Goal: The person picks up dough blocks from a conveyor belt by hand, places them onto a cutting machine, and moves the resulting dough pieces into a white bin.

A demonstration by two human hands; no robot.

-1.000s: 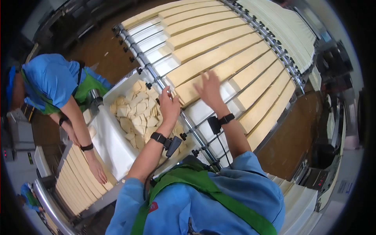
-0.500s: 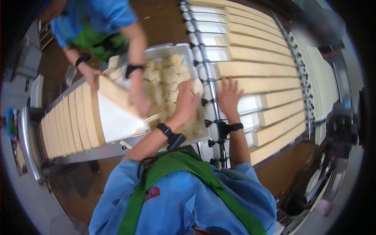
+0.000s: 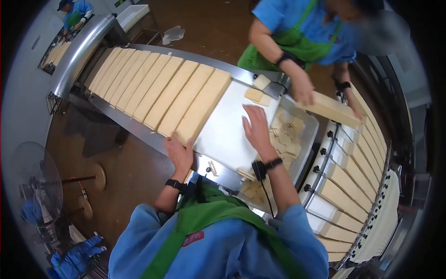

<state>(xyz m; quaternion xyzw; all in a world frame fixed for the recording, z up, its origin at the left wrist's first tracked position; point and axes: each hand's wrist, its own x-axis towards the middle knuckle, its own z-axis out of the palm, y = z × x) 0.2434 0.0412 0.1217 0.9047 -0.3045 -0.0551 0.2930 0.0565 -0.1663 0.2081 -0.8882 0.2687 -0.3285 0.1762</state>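
Observation:
My left hand [image 3: 180, 152] is at the near end of the last long pale-yellow block [image 3: 206, 104] in the row, thumb and fingers around its end. My right hand [image 3: 257, 128] is over the bare white belt [image 3: 227, 123], fingers stretched out and holding nothing. Several similar blocks lie side by side along the conveyor to the left. Beside my right forearm, a plastic tub [image 3: 312, 132] holds many loose pale pieces. A few flat pieces [image 3: 253, 95] lie on the belt's far edge.
Across from me, a co-worker holds another block [image 3: 332, 109] in both hands above a rod-divided rack [image 3: 320, 204] of blocks. A curved metal cover [image 3: 83, 51] spans the conveyor's left end. A fan [image 3: 39, 186] stands at lower left; another person [image 3: 76, 16] is farther back.
My view has swung left towards the conveyor. My left hand has gone from the tub to the block's end, my right from the rack to above the belt. The co-worker's block has moved to the rack.

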